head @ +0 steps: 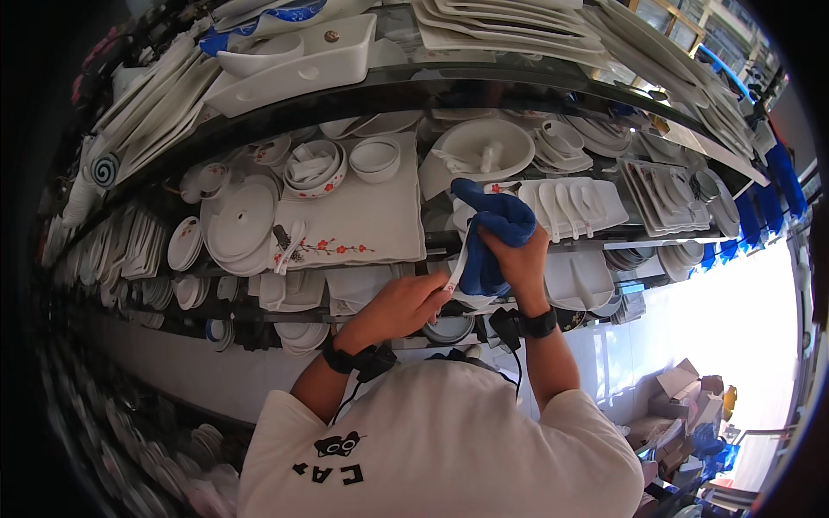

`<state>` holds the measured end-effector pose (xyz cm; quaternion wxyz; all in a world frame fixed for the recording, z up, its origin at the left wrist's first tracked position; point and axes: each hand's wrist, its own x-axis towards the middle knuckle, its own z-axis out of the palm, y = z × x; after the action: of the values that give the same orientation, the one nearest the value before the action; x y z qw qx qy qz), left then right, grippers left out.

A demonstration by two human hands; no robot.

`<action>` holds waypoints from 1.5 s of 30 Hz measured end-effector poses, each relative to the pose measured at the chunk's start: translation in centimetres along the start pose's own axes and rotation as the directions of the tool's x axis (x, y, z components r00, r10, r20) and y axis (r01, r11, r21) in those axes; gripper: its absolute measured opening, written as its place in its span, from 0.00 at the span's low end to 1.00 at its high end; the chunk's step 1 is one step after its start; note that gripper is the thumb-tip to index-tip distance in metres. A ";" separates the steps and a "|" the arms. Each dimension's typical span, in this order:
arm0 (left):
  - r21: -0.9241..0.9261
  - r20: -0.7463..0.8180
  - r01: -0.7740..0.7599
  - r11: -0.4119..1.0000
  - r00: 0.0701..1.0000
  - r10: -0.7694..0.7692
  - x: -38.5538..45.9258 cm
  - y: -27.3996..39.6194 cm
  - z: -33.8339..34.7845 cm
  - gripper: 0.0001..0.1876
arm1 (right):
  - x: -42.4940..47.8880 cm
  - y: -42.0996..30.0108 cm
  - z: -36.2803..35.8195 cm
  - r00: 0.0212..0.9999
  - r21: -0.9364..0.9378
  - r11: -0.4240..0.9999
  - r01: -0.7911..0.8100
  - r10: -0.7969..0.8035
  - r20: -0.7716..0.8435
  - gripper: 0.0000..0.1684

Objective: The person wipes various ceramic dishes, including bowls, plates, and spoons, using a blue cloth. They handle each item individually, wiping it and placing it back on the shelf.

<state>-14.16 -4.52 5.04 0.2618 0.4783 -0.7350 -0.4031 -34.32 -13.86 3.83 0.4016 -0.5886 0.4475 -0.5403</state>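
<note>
My left hand (411,301) grips the handle end of a white ceramic spoon (458,264) with a small red pattern. In my right hand (521,256) is a bunched blue cloth (495,223), which lies against the spoon and hides part of it. Just beyond the cloth, several white spoons (562,204) lie side by side on a white rectangular plate (612,201). A large square plate (353,223) with red blossoms sits left of the cloth. On it are a bowl (315,169) with small white pieces inside, stacked small bowls (375,158) and another spoon (291,246).
Glass shelves crowded with white dishes rise before me. Plates (511,29) jut out along the upper shelf, beside a deep white tray (298,68). A large oval bowl (482,149) stands behind the cloth. Cardboard boxes (680,395) are piled on the floor at right.
</note>
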 end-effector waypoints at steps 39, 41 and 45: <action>0.326 -0.560 -0.101 0.940 0.781 0.278 -1.6 -1.8 -1.0 0.08 | -6.5 0.5 5.5 0.910 -0.195 0.950 0.245 -0.156 0.385 0.20; 0.298 -0.564 -0.095 0.950 0.785 0.256 -1.9 -1.9 -1.1 0.09 | -6.4 0.2 5.5 0.895 -0.180 0.950 0.256 -0.162 0.416 0.22; -0.024 -0.627 -0.084 0.996 0.777 0.051 -2.1 -2.0 -1.6 0.09 | -6.3 0.1 5.7 0.868 -0.208 0.942 0.263 -0.137 0.476 0.24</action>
<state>-11.10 -3.55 4.24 0.5170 0.5516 -0.6127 -0.2305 -28.77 -7.88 1.49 0.3535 -0.7907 0.3454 -0.3612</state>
